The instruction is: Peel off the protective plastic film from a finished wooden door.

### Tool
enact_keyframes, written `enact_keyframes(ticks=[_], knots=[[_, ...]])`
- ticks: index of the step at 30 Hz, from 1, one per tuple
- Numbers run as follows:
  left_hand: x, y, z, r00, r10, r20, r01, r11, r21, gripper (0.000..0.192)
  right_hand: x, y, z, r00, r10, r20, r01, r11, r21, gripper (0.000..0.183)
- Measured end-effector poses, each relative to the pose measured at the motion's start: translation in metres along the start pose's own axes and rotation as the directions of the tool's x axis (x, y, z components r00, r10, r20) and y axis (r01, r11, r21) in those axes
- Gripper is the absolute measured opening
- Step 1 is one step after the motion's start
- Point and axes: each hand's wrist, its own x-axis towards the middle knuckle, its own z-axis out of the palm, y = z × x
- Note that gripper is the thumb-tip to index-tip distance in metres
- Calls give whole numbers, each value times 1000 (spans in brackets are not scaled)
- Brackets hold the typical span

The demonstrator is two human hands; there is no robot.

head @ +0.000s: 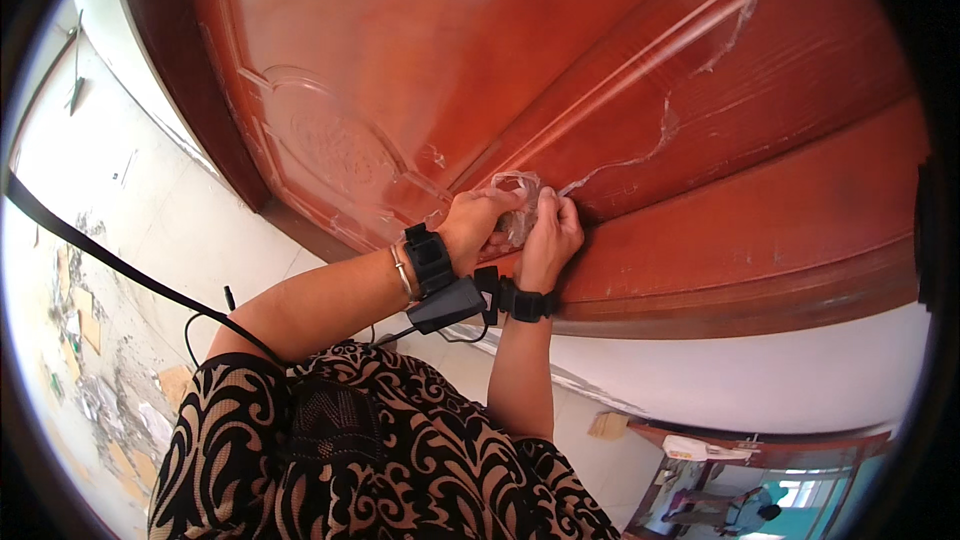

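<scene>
A crumpled wad of clear plastic film (519, 223) lies between my two hands, close against a reddish-brown door (450, 52). My left hand (474, 225) holds the wad, its thumb resting over the loops of film. With bent fingers, my right hand (553, 229) pinches the film right beside it. From there a thin torn strip of film (664, 127) runs up and to the right across the reddish-brown door frame (675, 172). The undersides of the fingers are partly hidden.
Cardboard pieces (88, 322) and debris litter the pale floor (262, 277) at left. A black strap (135, 274) crosses the left side. Black devices (448, 304) sit at my wrists. At lower right, a person (739, 510) appears within a brown-framed opening or mirror (645, 499).
</scene>
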Motion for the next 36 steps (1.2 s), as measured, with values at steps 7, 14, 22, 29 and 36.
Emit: enact_keyframes(ticks=[7,14,22,29,36], knots=[[30,1,-8,991,-16,135,37,987,-154,14,-11,-12,3,981,195,25,-195,949,248,20],[16,14,5,999,-19,-29,24,988,153,12,-17,-12,4,979,203,8,-196,935,296,18],[19,3,-7,994,-101,52,102,994,-25,11,-21,-11,1,986,164,-18,-156,965,210,19],[5,9,-6,992,-82,96,78,996,47,8,-24,-12,2,993,97,-64,-91,991,98,23],[-4,9,-2,998,19,57,-23,997,77,16,-8,-13,8,993,120,-18,-121,992,-36,33]])
